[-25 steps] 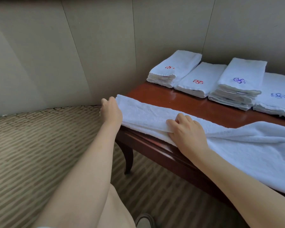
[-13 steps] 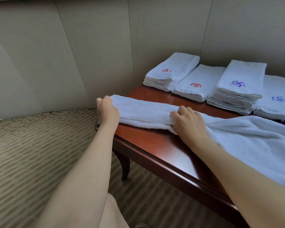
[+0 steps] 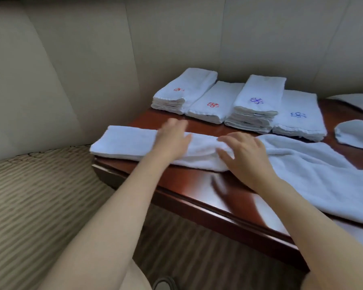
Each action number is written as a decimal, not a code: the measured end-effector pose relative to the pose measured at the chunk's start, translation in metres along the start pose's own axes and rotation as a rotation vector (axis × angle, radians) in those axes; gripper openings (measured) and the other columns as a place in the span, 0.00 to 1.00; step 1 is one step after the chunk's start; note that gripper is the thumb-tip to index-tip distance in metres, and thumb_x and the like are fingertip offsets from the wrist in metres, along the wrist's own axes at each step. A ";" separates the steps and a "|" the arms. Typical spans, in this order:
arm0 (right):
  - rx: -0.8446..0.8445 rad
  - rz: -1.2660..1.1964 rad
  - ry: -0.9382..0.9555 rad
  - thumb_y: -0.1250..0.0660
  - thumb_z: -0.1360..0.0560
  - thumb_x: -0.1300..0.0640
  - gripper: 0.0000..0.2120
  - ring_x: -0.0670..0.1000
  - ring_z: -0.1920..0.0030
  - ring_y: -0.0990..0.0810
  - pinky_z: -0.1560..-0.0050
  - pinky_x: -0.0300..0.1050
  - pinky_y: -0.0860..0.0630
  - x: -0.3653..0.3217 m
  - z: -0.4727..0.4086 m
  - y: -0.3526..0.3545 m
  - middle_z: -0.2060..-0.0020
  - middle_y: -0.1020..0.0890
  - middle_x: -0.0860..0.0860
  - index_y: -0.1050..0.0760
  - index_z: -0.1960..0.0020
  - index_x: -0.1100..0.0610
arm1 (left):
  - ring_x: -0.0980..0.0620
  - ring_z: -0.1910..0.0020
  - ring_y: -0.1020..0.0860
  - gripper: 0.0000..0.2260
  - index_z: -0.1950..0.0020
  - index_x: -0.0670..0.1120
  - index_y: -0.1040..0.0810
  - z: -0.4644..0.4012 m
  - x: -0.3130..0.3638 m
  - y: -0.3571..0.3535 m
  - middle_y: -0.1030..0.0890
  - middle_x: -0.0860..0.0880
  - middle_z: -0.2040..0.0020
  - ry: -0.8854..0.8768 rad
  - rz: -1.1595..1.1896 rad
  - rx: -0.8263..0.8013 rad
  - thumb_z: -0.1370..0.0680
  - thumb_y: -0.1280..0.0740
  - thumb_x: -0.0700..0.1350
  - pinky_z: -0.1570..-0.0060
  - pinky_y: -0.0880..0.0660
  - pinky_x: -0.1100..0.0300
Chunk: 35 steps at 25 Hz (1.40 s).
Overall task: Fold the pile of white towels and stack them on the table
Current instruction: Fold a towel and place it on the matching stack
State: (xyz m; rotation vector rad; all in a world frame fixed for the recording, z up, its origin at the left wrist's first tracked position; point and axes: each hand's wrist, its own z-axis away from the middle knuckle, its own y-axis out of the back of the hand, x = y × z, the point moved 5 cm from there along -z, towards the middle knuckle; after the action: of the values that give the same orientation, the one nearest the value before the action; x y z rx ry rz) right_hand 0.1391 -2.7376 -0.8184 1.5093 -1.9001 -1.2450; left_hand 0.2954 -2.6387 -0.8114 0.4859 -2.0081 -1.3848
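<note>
Soft matt terry towel [image 3: 124, 141] (white) on a glossy polished wood table [image 3: 197, 185] — carpet [image 3: 29, 206] ribbed.

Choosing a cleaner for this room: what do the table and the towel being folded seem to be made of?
Table: looks like reddish-brown wood with a glossy varnish; it mirrors light and the arm. Towel: soft white terry-like cloth, probably cotton; nubby surface, drapes limply.
</note>
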 end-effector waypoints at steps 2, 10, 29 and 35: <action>0.036 0.017 -0.296 0.40 0.22 0.52 0.14 0.62 0.41 0.26 0.43 0.57 0.30 0.053 0.015 0.026 0.44 0.22 0.58 0.23 0.40 0.55 | 0.45 0.30 0.35 0.20 0.27 0.45 0.36 0.008 0.059 -0.031 0.35 0.43 0.28 -0.187 0.070 -0.161 0.18 0.44 0.49 0.32 0.38 0.52; -0.305 0.179 -1.117 0.35 0.29 0.34 0.37 0.61 0.32 0.37 0.39 0.59 0.34 0.178 0.110 0.089 0.33 0.34 0.61 0.40 0.30 0.56 | 0.44 0.39 0.27 0.14 0.40 0.45 0.28 0.012 0.088 -0.062 0.23 0.45 0.40 -0.166 -0.033 -0.008 0.20 0.44 0.50 0.43 0.34 0.50; 0.005 0.021 -0.559 0.36 0.25 0.62 0.14 0.60 0.43 0.26 0.44 0.45 0.34 0.221 0.076 0.082 0.44 0.22 0.60 0.24 0.39 0.61 | 0.44 0.40 0.28 0.13 0.38 0.46 0.28 -0.007 0.178 -0.084 0.27 0.46 0.41 -0.348 -0.109 -0.141 0.21 0.41 0.47 0.44 0.35 0.52; 0.062 -0.381 -0.760 0.40 0.23 0.60 0.09 0.53 0.54 0.21 0.49 0.43 0.27 0.225 0.073 0.063 0.57 0.18 0.53 0.20 0.51 0.57 | 0.41 0.56 0.24 0.10 0.47 0.44 0.19 0.015 0.225 -0.092 0.24 0.44 0.55 -0.651 -0.037 0.131 0.24 0.38 0.37 0.58 0.34 0.53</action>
State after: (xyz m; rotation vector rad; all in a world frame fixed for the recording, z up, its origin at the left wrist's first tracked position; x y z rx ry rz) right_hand -0.0257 -2.9158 -0.8499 1.6186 -2.1448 -2.1938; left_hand 0.1169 -2.8024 -0.8335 0.1261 -2.6259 -1.5767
